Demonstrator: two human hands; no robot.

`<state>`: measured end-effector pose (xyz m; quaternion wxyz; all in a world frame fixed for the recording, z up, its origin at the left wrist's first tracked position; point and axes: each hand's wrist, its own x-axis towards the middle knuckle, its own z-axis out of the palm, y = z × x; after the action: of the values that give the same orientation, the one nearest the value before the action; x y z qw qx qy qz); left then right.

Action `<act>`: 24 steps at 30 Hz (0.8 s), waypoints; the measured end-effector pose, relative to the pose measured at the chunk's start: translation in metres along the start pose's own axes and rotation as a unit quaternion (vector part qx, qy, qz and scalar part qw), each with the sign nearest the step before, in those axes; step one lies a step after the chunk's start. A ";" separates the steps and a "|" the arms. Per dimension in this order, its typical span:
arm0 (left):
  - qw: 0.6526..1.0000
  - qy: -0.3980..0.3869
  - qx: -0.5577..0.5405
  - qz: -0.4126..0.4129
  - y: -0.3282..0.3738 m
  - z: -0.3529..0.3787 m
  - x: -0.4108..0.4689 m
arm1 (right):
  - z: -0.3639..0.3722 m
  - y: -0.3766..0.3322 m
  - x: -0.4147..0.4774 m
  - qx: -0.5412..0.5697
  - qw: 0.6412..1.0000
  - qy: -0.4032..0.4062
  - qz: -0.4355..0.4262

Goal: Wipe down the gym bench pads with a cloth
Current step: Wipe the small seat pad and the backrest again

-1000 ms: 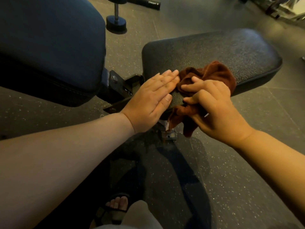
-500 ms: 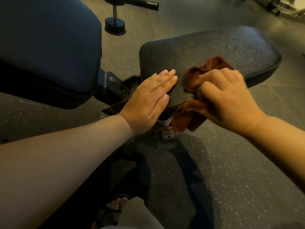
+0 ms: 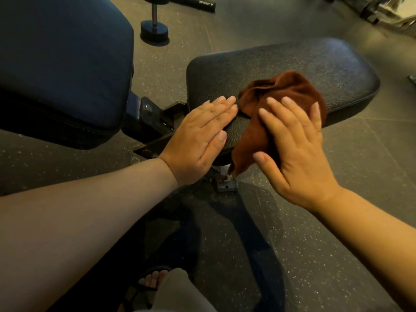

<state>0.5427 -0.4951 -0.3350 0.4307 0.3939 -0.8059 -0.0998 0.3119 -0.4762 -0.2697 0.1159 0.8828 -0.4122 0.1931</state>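
Under right grip, fingers spread, cloth partly hidden. Left grip flat on pad. Post cut off, 11 o'clock.

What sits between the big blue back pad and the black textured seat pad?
In the head view, a dark metal bracket with a bolt links the blue back pad and black textured seat pad.
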 end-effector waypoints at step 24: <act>0.999 -0.035 -0.020 -0.017 0.005 -0.001 0.000 | 0.019 -0.026 0.018 -0.132 0.988 -0.034 -0.074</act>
<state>0.5408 -0.4911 -0.3318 0.4082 0.3947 -0.8117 -0.1371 0.3473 -0.4788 -0.2803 0.2310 0.8940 -0.3713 0.0978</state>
